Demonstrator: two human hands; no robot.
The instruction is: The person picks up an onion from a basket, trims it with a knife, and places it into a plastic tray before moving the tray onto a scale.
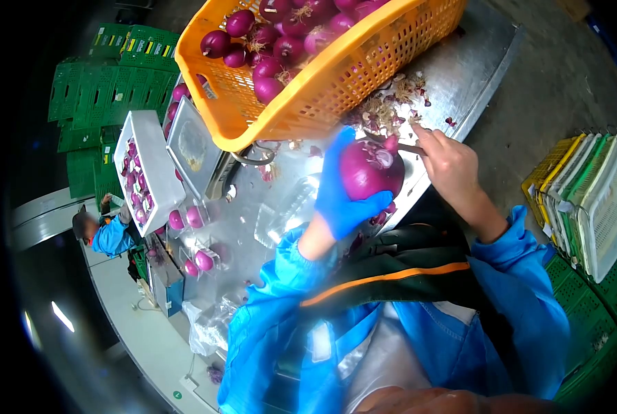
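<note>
My left hand (330, 196), in a blue glove, is wrapped round a large red onion (369, 176), holding it over the front of the metal table (484, 65). In my bare right hand (452, 164) is a knife (406, 146), its blade reaching to the onion's stem end. How far the blade bites in cannot be made out. Behind both hands, dry skins and root trimmings (384, 114) lie scattered on the metal. Just beyond them a tilted orange crate (322, 86) holds many red onions (287, 48).
Left of the crate are a weighing scale (196, 148) and a white tray (158, 196) of small purple pieces. Clear plastic packs (201, 255) with onions stand nearer. A person (110, 234) works at far left beside green crates (112, 90). Stacked baskets (608, 207) stand at right.
</note>
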